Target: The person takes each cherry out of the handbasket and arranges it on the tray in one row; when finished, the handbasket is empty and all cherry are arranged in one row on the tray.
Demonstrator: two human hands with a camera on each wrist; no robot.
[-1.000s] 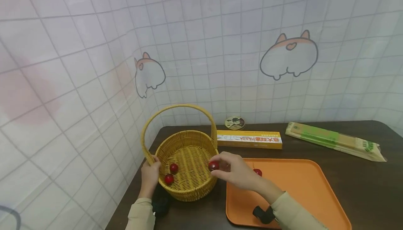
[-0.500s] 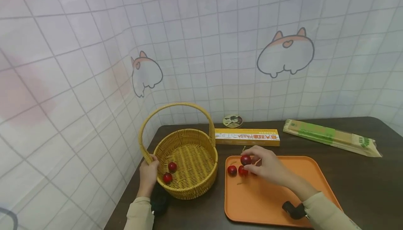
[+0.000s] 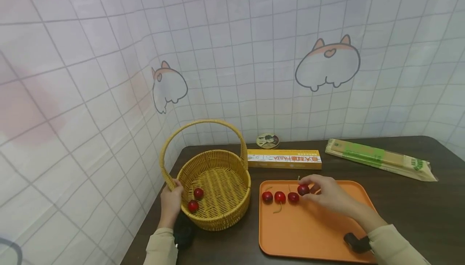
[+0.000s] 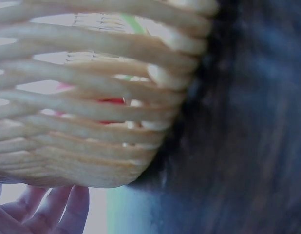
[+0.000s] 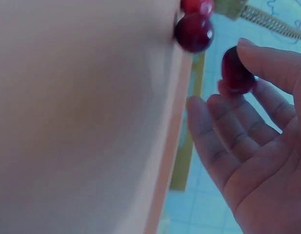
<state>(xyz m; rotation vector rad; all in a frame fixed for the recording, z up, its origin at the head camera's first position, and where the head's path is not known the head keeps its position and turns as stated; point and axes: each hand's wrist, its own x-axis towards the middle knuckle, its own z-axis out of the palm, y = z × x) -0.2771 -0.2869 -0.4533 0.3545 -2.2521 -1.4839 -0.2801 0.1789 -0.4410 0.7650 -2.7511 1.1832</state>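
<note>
My left hand [image 3: 171, 201] grips the yellow wicker basket [image 3: 232, 217] at its left rim, where the tall handle joins. Seen from the left wrist, fingers [image 4: 75, 207] show beside the woven wall. Two red cherries, one of them near the rim [image 3: 193, 205], lie inside at the left. Over the back of the orange tray [image 3: 301, 236], my right hand [image 3: 332, 196] pinches a dark red cherry [image 5: 236, 73] between thumb and fingertips. To its left, three stemmed cherries sit in a row on the tray: an outer one [image 3: 267, 197], a middle one [image 3: 280, 197] and a nearer one [image 3: 293, 197].
A yellow pasta box [image 3: 287, 159] lies behind the tray, with a round tin [image 3: 267, 140] behind it near the wall. A green-labelled noodle packet [image 3: 379, 159] lies at the back right. The tiled-print wall sheet [image 3: 120, 168] rises close on the left.
My right hand has carried the cherry from the basket's right rim rightward to the tray, ending beside the row of cherries. My left hand has stayed on the basket.
</note>
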